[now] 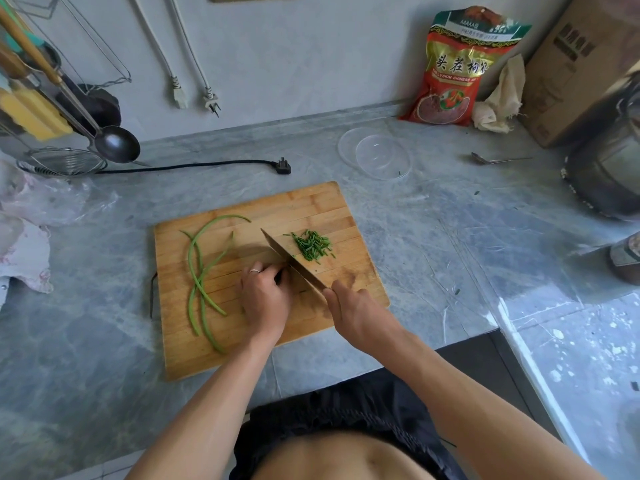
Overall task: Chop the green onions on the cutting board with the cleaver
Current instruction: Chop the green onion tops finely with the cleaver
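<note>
Bare forearms reach up from six o'clock toward the wooden cutting board (256, 278) lying on the grey marbled counter (433, 230). At the board's centre the left hand (265, 296), a ring on one finger, is curled knuckles-up against the flat of the cleaver (292, 261); what its fingertips pin is hidden from view. From five o'clock the right hand (356, 311) wraps closed around the cleaver's handle, the blade running diagonally up toward eleven o'clock with its edge on the board. Just past the blade, at one o'clock of the board's centre, sits a small heap of chopped green onions (311, 247). Several whole green stalks (201, 278) lie loose and crossing at nine o'clock on the board, well apart from the blade. Farther off at one o'clock, a clear plastic lid (375, 154) rests on the counter, with a red food bag (457, 71) leaning on the wall behind it.
</note>
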